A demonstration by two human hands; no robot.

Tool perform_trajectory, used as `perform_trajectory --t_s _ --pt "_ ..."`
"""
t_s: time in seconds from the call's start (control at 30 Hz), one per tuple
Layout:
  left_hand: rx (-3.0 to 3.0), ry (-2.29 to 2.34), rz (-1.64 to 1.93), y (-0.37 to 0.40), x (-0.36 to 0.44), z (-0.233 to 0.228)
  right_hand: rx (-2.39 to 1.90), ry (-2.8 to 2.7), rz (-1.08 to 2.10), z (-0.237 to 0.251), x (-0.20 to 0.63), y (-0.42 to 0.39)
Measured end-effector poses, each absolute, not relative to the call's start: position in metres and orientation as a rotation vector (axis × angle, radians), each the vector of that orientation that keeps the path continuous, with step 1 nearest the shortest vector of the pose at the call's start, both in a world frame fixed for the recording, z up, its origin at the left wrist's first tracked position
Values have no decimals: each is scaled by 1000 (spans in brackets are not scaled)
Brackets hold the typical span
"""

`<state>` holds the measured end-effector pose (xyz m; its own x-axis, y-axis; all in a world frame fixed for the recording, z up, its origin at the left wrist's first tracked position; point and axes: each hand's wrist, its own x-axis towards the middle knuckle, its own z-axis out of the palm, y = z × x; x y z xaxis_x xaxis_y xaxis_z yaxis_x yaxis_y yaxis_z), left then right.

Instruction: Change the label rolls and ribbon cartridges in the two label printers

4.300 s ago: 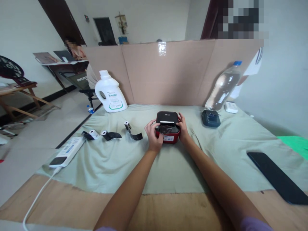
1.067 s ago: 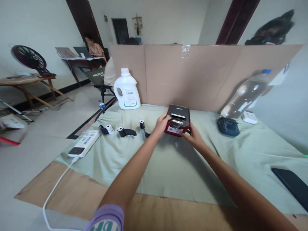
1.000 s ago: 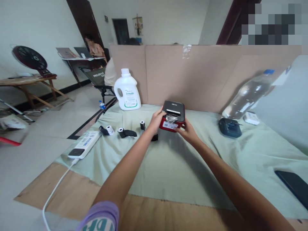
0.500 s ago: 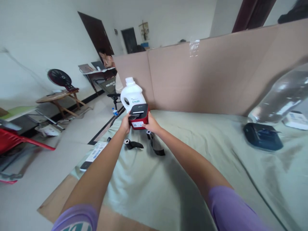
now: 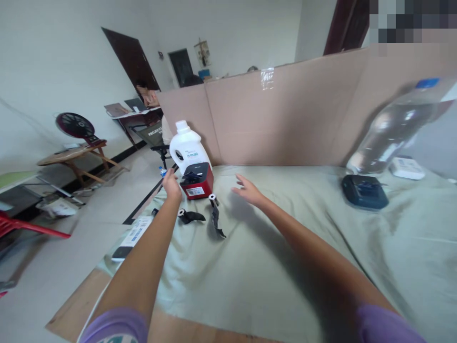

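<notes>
A red and black box-shaped device (image 5: pixel 202 185), which looks like a small label printer with a white sticker on its front, stands on the pale green cloth (image 5: pixel 257 267). Just left of it is my left hand (image 5: pixel 172 185), open and holding nothing, its fingers pointing up. My right hand (image 5: pixel 249 190) hovers over the cloth to the right of the device, empty, with fingers apart. Behind the device stands a white jug (image 5: pixel 191 145) with a handle. Two small rolls lie in front, a black roll (image 5: pixel 189 216) and another roll (image 5: pixel 214 212), each with a dark strip trailing off.
A cardboard panel (image 5: pixel 271 119) closes off the back. At the right are a dark blue device (image 5: pixel 364 191), a large clear bottle (image 5: pixel 389 131) with a blue cap, and a white box (image 5: pixel 407 167). A white and black box (image 5: pixel 134 238) lies near the left edge.
Both hands have let go of the red and black device, which now rests on the cloth before the jug. My right hand has moved away to the right; the view has shifted right.
</notes>
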<state>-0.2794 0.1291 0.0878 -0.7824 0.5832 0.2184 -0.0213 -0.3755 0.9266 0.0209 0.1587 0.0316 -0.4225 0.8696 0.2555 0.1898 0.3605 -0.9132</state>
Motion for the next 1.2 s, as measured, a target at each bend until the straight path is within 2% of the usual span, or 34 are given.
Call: perform_trajectory --t_s 0.1,0.17,0.23,0.33,0.47,0.57,0.77,1.0,1.1,1.2 --pt "970 1581 2476 111 -234 103 -1132 -1811 786 18 136 146" --pt "1328 1541 2417 94 -181 100 -1273 -1733 458 20 210 135" --pt "1673 1479 2130 75 -116 85 -1398 -1565 71 34 271 121" --pt "2037 1399 1346 41 -19 53 -1662 -1187 -277 59 335 103" --pt "2377 1315 461 4 65 22 -1875 -932 -148 63 376 93" --pt "2484 1350 212 -10 84 16 -1900 -1052 8 43 381 96" --pt "2505 1414 168 -19 83 17 -2030 -1234 2 19 363 103" --pt "2500 1410 185 -22 85 17 -2077 -1250 -9 38 358 97" --pt "2435 1401 347 -21 83 16 -2001 -1329 41 52 330 88" --pt "2163 1589 735 -13 72 17 -1793 -1510 91 60 275 69"
